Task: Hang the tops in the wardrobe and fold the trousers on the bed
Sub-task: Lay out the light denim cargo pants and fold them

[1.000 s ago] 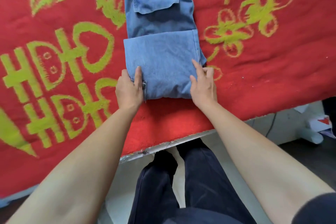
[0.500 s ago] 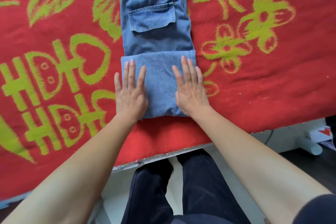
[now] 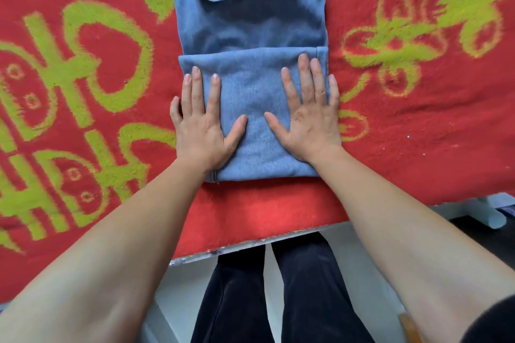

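A pair of light blue denim trousers (image 3: 250,22) lies lengthwise on the bed, its leg end folded up into a flat rectangle (image 3: 253,97) near me. A back pocket shows at the top of the view. My left hand (image 3: 203,125) lies flat, fingers spread, on the left part of the folded section. My right hand (image 3: 309,117) presses flat on the right part, fingers straight and pointing away from me. Neither hand grips the cloth.
The bed is covered by a red blanket (image 3: 418,133) with yellow-green flower and character patterns. Its near edge (image 3: 250,245) runs just in front of my dark-trousered legs (image 3: 278,301). White objects (image 3: 485,211) stand on the floor at the right.
A second ago both hands held the near edge of the folded section with curled fingers; they have since slid onto the fold and lie flat. The camera has come closer.
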### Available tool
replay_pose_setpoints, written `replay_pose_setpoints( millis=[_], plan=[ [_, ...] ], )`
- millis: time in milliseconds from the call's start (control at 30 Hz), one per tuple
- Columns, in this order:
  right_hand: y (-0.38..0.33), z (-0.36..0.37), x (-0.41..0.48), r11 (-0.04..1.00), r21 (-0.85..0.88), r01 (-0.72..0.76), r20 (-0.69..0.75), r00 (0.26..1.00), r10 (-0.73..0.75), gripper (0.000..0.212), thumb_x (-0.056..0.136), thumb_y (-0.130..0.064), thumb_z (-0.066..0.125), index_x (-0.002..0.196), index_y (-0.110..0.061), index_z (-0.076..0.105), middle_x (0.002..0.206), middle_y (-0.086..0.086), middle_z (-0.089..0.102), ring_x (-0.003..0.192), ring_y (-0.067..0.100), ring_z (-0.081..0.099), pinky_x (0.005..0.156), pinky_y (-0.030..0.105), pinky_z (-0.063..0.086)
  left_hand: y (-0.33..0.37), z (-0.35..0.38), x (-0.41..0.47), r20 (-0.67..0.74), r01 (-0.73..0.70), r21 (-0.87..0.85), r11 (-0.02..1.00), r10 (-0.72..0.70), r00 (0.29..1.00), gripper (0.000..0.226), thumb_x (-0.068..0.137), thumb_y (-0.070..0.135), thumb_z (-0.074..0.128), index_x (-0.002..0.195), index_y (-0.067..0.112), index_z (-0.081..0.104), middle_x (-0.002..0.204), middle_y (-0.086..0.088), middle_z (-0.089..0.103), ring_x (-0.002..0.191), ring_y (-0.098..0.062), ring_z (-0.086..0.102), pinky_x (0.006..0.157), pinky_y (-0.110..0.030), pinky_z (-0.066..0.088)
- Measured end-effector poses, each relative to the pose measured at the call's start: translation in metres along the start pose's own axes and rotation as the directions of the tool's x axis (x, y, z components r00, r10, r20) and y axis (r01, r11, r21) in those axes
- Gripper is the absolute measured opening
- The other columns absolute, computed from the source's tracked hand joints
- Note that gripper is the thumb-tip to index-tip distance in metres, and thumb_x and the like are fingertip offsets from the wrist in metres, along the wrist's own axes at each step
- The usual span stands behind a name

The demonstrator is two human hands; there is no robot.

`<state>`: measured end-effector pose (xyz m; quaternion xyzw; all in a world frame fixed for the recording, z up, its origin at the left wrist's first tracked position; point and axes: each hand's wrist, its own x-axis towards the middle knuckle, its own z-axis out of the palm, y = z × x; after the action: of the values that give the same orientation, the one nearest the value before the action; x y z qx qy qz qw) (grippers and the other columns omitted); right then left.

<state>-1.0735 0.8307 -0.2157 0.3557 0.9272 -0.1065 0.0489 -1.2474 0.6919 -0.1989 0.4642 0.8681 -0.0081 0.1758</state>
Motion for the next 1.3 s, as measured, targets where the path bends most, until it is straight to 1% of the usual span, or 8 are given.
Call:
replay_pose_setpoints(
  millis=[167, 300, 400, 667, 867, 1100, 1200, 1300],
  plan=[
    [-0.007, -0.035, -0.002, 1.000, -0.027, 0.004, 0.152, 0.988, 0.001, 0.090, 0.095, -0.073, 0.025, 0.160, -0.014, 0.010, 0.166, 0.019, -0.001, 0.154, 0.033, -0.003, 0.122, 0.058, 0.004, -0.001, -0.028, -0.002, 0.152, -0.018, -0.038, 0.999, 0.023, 0.988, 0.095, 0.088, 0.079, 0.022, 0.158, 0.020, -0.001, 0.165, -0.012, -0.012, 0.152, -0.026, -0.012, 0.119, -0.059, 0.005],
    [-0.009, -0.048, -0.047, 0.973, 0.014, 0.228, 0.166, 0.960, -0.228, 0.106, 0.083, -0.079, 0.041, 0.159, -0.010, 0.017, 0.165, 0.024, 0.005, 0.153, 0.040, 0.003, 0.122, 0.058, 0.008, -0.001, -0.036, -0.045, 0.037, -0.355, 0.066, 0.933, 0.353, 0.935, 0.098, 0.086, 0.077, 0.034, 0.155, 0.007, 0.025, 0.163, -0.021, 0.010, 0.152, -0.036, 0.006, 0.117, -0.063, 0.010],
    [-0.013, -0.046, -0.073, 0.936, -0.120, 0.332, 0.385, 0.884, -0.264, 0.119, 0.074, -0.063, 0.063, 0.160, -0.012, -0.002, 0.164, 0.025, -0.011, 0.151, 0.043, -0.009, 0.122, 0.056, 0.003, -0.004, -0.028, -0.070, 0.208, -0.486, 0.224, 0.845, 0.446, 0.871, 0.104, 0.076, 0.059, 0.060, 0.156, 0.009, 0.018, 0.162, -0.024, 0.007, 0.149, -0.045, 0.003, 0.114, -0.068, 0.010],
    [-0.045, -0.059, -0.066, 0.985, -0.128, 0.120, 0.467, 0.883, -0.047, 0.108, 0.081, -0.019, 0.074, 0.159, -0.014, -0.001, 0.165, 0.022, -0.002, 0.153, 0.040, 0.002, 0.123, 0.050, 0.012, 0.011, -0.043, -0.063, 0.370, -0.408, 0.331, 0.851, 0.281, 0.885, 0.107, 0.077, 0.033, 0.069, 0.157, 0.017, 0.000, 0.163, -0.021, -0.003, 0.149, -0.044, -0.001, 0.118, -0.063, 0.008],
    [-0.055, -0.147, -0.087, 0.995, 0.068, 0.075, 0.660, 0.744, -0.102, 0.084, 0.086, -0.020, 0.064, 0.158, -0.025, 0.021, 0.159, 0.010, 0.029, 0.143, 0.029, 0.037, 0.110, 0.040, 0.038, 0.020, -0.125, -0.089, 0.604, -0.459, 0.132, 0.879, 0.296, 0.740, 0.107, 0.074, 0.044, 0.072, 0.156, 0.022, 0.007, 0.162, -0.012, 0.008, 0.149, -0.034, 0.013, 0.118, -0.050, 0.022],
    [-0.051, -0.225, -0.083, 0.994, 0.111, 0.020, 0.804, 0.586, -0.101, 0.042, 0.077, -0.034, 0.067, 0.119, -0.028, 0.066, 0.107, 0.007, 0.062, 0.101, 0.031, 0.063, 0.082, 0.029, 0.055, 0.029, -0.190, -0.110, 0.713, -0.315, -0.080, 0.946, 0.275, 0.645, 0.095, 0.067, 0.044, 0.079, 0.148, 0.026, 0.034, 0.130, -0.012, 0.035, 0.116, -0.031, 0.051, 0.094, -0.031, 0.046],
    [-0.030, -0.246, -0.044, 0.967, 0.219, -0.127, 0.762, 0.642, -0.088, 0.031, 0.075, -0.035, 0.071, 0.105, -0.028, 0.068, 0.080, -0.006, 0.066, 0.074, 0.019, 0.062, 0.055, 0.018, 0.047, 0.016, -0.218, -0.069, 0.697, -0.169, -0.163, 0.972, 0.235, 0.678, 0.088, 0.067, 0.035, 0.081, 0.143, 0.017, 0.040, 0.119, -0.005, 0.057, 0.106, -0.024, 0.059, 0.079, -0.026, 0.044],
    [-0.010, -0.254, 0.006, 0.888, 0.384, -0.255, 0.637, 0.769, -0.054, 0.048, 0.078, -0.030, 0.076, 0.125, -0.025, 0.066, 0.117, -0.001, 0.069, 0.104, 0.018, 0.064, 0.090, 0.032, 0.053, -0.003, -0.243, -0.017, 0.619, 0.067, -0.347, 0.936, 0.174, 0.766, 0.085, 0.058, 0.036, 0.076, 0.135, 0.011, 0.049, 0.100, -0.003, 0.060, 0.087, -0.020, 0.058, 0.071, -0.026, 0.044]
  ],
)
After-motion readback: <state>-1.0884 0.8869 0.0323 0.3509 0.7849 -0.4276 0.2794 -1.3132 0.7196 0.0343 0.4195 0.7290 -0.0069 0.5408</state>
